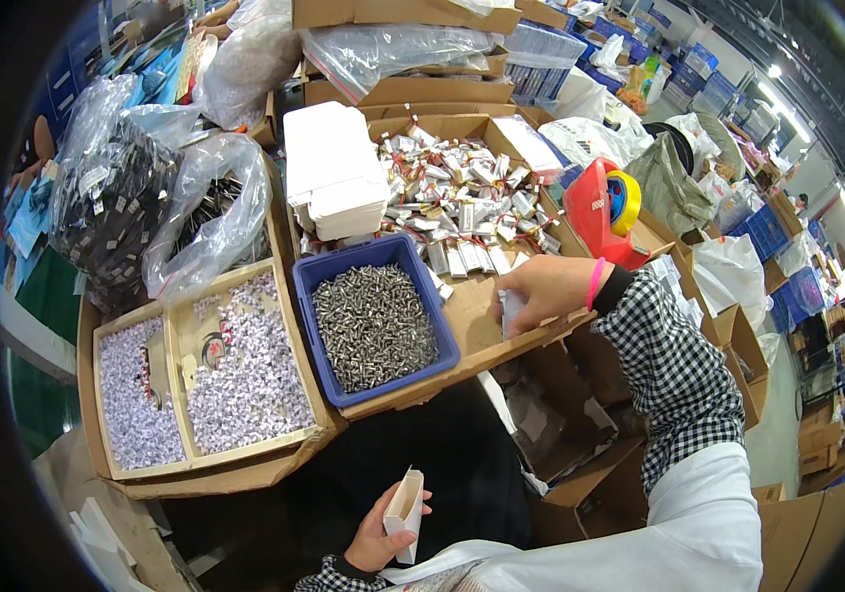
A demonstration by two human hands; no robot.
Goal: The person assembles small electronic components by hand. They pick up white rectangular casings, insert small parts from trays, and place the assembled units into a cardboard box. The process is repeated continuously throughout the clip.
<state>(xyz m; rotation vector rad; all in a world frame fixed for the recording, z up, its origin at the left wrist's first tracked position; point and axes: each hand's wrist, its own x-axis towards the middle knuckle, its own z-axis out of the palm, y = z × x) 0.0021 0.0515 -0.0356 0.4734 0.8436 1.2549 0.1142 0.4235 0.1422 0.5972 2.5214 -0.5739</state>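
Low in the view, close to my body, my left hand [378, 533] grips a small white carton [405, 515] whose upper end is open. My right hand [549, 290] reaches over the front edge of a cardboard tray [472, 321], its fingers closed round a small pale, silvery flat piece [512, 308] that I cannot make out fully. Behind that hand lies a heap of silvery battery-like packs [462, 192] with red bits. To its left stands a blue plastic bin [447, 350] full of short metal screw-like parts [373, 326].
A stack of flat white cartons [333, 168] sits behind the bin. At the left, a divided wooden tray [182, 395] holds tiny white pieces. A red tape dispenser [588, 202] stands beyond my right wrist. Plastic bags of black parts [111, 207] and open cardboard boxes [560, 424] surround the work area.
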